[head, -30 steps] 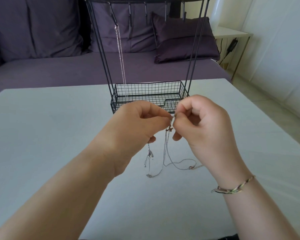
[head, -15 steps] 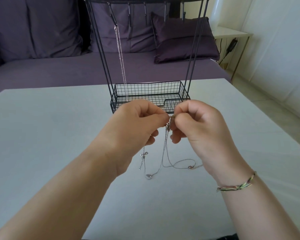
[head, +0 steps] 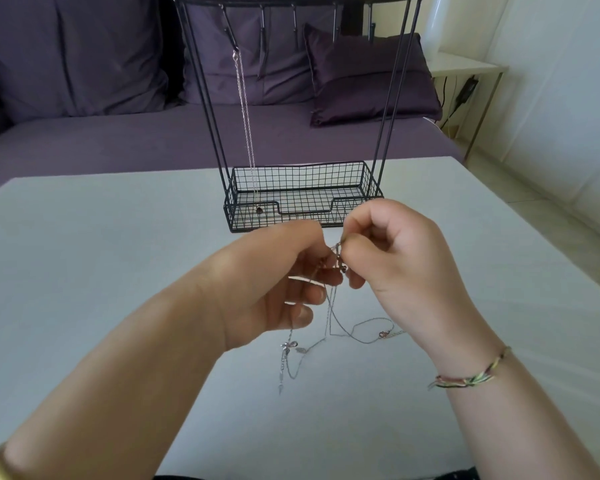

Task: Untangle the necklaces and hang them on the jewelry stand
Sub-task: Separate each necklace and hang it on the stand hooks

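Where both meet just before the jewelry stand (head: 302,199), the right hand (head: 395,258) pinches the tangled necklaces (head: 329,317) at the top, the left hand (head: 274,282) grips strands beside it; loose ends trail onto the desk (head: 84,271).

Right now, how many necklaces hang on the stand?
1: a silver necklace on the leftmost visible hook of the stand. The tangled chains, count unclear, are held by left hand and right hand.

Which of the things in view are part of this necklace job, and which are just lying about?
Job: tangled necklaces, held between left hand and right hand; jewelry stand; hung necklace on its hook.
Lying about: purple cushion, sofa, side table, woven bracelet on the right wrist.
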Motion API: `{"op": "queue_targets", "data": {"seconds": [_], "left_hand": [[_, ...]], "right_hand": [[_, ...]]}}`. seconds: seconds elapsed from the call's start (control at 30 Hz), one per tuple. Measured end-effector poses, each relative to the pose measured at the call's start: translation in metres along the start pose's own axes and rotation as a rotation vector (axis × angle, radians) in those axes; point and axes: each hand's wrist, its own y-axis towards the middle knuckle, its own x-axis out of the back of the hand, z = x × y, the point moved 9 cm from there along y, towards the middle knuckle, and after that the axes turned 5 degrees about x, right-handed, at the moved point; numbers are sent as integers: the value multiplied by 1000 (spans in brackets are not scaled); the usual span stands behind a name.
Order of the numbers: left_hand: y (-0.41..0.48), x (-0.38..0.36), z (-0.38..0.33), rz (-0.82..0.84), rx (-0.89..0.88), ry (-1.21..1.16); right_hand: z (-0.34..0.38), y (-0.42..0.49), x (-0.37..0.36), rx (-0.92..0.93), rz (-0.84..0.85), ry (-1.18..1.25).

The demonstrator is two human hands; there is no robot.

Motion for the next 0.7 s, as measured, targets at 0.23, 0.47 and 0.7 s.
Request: {"op": "queue_targets", "data": {"seconds": [0.23, 0.47, 0.7], "left_hand": [[2, 5, -5, -26, -46, -135], [2, 7, -9, -75, -121, -50], [3, 2, -6, -59, -79, -61]], "right_hand": [[-5, 0, 3, -49, -21, 77], [-13, 0, 2, -99, -22, 138], [-19, -1, -2, -148, -9, 144]]}}
